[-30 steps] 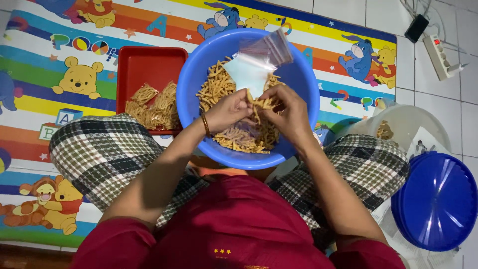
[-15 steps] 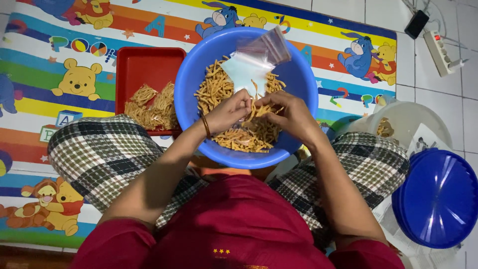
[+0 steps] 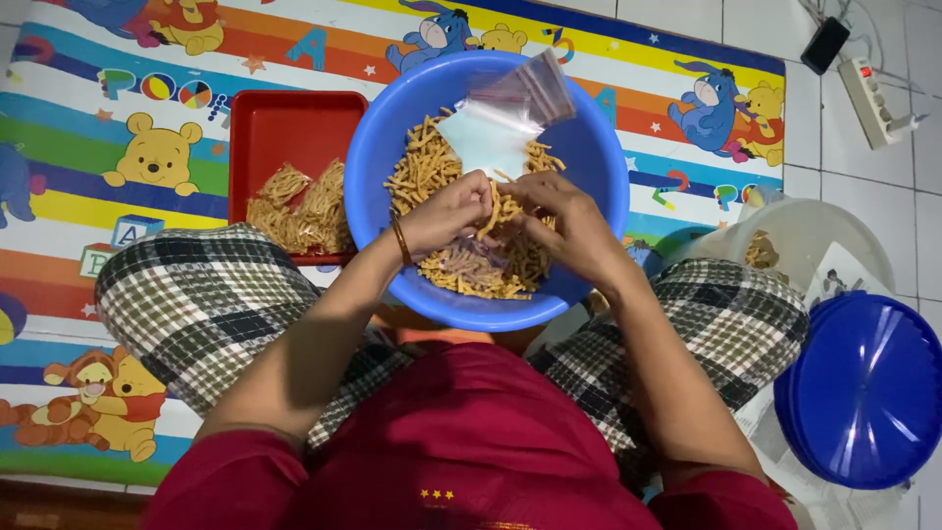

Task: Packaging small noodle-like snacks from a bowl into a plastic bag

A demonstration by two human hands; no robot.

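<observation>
A big blue bowl (image 3: 599, 167) rests against my lap, holding a heap of thin yellow snack sticks (image 3: 422, 167). My left hand (image 3: 446, 211), with a bangle at the wrist, and my right hand (image 3: 569, 221) meet over the middle of the bowl. Their fingertips pinch a small bunch of sticks (image 3: 497, 209) that stands upright between them, seemingly inside a small clear bag. A stack of empty clear plastic bags (image 3: 496, 128) lies on the sticks at the bowl's far side.
A red tray (image 3: 294, 132) left of the bowl holds filled snack packets (image 3: 299, 206). A round blue lid (image 3: 863, 393) and a clear tub (image 3: 814, 240) sit at my right knee. A power strip (image 3: 873, 98) lies on the white tiles. A cartoon play mat (image 3: 118, 108) covers the floor.
Both hands stay over the bowl's middle. The fingers have drawn closer around the bunch of sticks. The bowl, tray and bags have not moved.
</observation>
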